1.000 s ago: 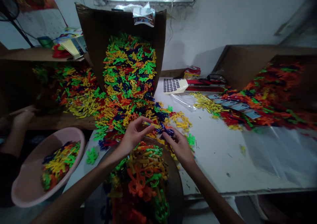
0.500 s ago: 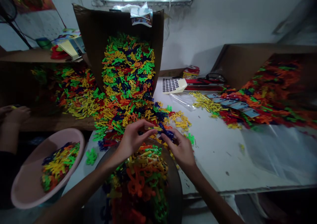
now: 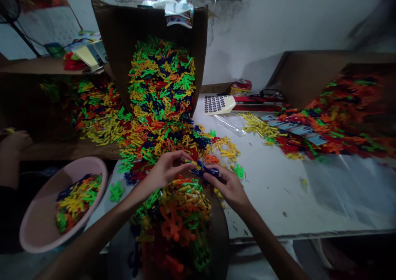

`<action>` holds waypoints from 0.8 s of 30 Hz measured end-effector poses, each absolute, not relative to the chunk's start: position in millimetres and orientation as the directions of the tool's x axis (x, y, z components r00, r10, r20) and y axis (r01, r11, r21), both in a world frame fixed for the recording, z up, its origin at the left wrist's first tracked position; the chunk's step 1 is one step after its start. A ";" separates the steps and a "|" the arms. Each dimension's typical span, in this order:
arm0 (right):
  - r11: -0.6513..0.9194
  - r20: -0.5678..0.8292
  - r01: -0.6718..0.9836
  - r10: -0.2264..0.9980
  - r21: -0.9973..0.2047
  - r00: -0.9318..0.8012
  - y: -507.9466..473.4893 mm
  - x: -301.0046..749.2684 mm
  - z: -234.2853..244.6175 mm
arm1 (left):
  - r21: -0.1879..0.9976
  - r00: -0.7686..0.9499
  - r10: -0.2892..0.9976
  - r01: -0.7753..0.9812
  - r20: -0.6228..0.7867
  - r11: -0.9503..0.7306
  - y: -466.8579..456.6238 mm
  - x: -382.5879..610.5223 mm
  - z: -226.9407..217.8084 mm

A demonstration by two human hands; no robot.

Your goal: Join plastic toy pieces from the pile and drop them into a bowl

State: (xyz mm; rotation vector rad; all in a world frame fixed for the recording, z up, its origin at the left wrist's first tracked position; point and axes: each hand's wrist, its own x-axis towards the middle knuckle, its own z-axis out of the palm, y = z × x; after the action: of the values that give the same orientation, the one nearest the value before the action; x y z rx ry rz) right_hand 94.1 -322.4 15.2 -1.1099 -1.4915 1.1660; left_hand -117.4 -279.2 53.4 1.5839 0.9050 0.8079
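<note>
"How is the bare left hand [image 3: 168, 168] posed?"
"Thumb and index finger reach rightward in a pinch; the bare left forearm [image 3: 117, 214] slants up from the lower left."
"And the bare right hand [image 3: 230, 185]?"
"Thumb pointing left, fingers curled; the bare right forearm [image 3: 266, 234] rises from the lower right. Both hands' fingertips are near each other, wrists well apart."

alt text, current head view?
The left hand pinches a small yellow plastic piece next to a dark blue one in the right hand, above a dark round container of multicolored pieces. Behind, a cardboard box spills more onto a white table; a pink basin is at left.
</note>
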 end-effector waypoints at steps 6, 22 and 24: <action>0.112 0.088 0.160 0.985 -0.981 -0.150 -325.3 86.5 20.5 | 0.988 0.452 0.892 0.142 -0.010 -0.061 -283.3 -122.2 62.7; 0.060 0.055 0.017 0.974 -0.998 -0.218 -329.2 86.0 28.4 | 0.996 0.437 0.896 0.068 -0.084 0.061 -285.8 -124.8 75.8; 0.079 0.073 0.031 0.984 -0.996 -0.164 -329.4 84.2 29.9 | 0.996 0.403 0.911 0.062 -0.084 0.065 -285.9 -123.3 77.1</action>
State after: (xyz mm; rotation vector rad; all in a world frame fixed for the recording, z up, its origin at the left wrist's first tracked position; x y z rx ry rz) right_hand 84.2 -329.4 29.9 -1.0976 -1.3913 1.2527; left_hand -123.3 -285.9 77.1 1.3560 0.9644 0.8215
